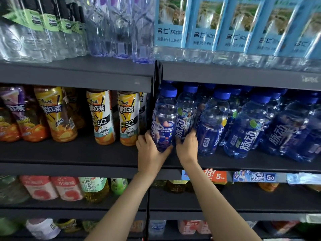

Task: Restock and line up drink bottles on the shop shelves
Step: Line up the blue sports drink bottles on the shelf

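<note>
Left hand: the left hand (150,151) cups the lower part of a blue drink bottle (164,119), fingers curled round its base from the left and below; the bottle stands at the far left end of the middle shelf (251,164), just right of the shelf divider (157,94)
Right hand: the right hand (187,144) grips the base of the second blue bottle (185,115), thumb on its front; the two held bottles touch side by side
Row: more blue-capped bottles (246,129) stand to the right on the same shelf, several leaning left
Left bay: iced tea bottles (102,117) in orange and white labels
Above: pale blue labelled water bottles (205,26); clear bottles (43,32) to the left
Below: price tags (253,176) on the shelf edge; lower bottles look blurred, perhaps tea and juice
</note>
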Demonstrator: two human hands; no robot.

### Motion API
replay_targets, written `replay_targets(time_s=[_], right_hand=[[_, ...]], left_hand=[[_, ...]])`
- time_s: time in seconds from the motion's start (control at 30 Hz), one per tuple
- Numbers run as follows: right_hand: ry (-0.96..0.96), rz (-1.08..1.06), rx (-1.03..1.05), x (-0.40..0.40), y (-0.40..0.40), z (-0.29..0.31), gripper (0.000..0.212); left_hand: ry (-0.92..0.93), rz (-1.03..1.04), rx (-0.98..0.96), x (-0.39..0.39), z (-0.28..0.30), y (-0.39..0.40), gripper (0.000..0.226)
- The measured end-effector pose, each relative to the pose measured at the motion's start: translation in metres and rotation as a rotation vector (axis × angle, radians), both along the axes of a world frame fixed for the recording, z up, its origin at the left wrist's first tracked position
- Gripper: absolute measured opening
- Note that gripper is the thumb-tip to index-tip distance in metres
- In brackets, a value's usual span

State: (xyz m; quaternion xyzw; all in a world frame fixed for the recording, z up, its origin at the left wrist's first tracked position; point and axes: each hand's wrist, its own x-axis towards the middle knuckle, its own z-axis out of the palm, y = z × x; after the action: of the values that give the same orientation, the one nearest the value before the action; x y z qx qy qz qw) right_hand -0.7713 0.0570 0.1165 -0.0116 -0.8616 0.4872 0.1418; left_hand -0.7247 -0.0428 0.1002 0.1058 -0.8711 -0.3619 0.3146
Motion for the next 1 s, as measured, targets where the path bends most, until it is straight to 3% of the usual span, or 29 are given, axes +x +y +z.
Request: replay_targets(time_s=[0.13,0.33,0.57,0.67,0.77,0.87,1.0], right_hand=[[-0.030,0.019,0.015,-0.001,0.003,0.007,0.055],[-0.123,0.036,0.084,-0.015,0.003,0.017,0.058],[-0.188,0.001,0.228,-0.036,-0.008,0.023,0.063],[-0.097,-0.077,0.150,-0.030,-0.015,0.019,0.060],[0.120,-0.136,0.063,-0.017,-0.016,0.010,0.062],[0.212,-0.052,0.103,-0.008,-0.007,0.006,0.068],[0.248,0.083,0.190,0.002,-0.008,0.010,0.061]], left_hand=[[0.006,-0.172,0.106,0.000,0.000,-0.007,0.068],[-0.009,0.064,-0.013,0.000,0.007,0.001,0.076],[-0.023,0.074,-0.062,-0.002,0.005,0.003,0.077],[-0.033,0.072,-0.036,-0.005,0.006,0.000,0.077],[-0.018,0.095,-0.006,-0.006,0.005,-0.004,0.079],[0.002,0.110,0.016,-0.009,0.003,-0.005,0.081],[0.020,0.112,-0.015,-0.010,0.002,-0.004,0.079]])
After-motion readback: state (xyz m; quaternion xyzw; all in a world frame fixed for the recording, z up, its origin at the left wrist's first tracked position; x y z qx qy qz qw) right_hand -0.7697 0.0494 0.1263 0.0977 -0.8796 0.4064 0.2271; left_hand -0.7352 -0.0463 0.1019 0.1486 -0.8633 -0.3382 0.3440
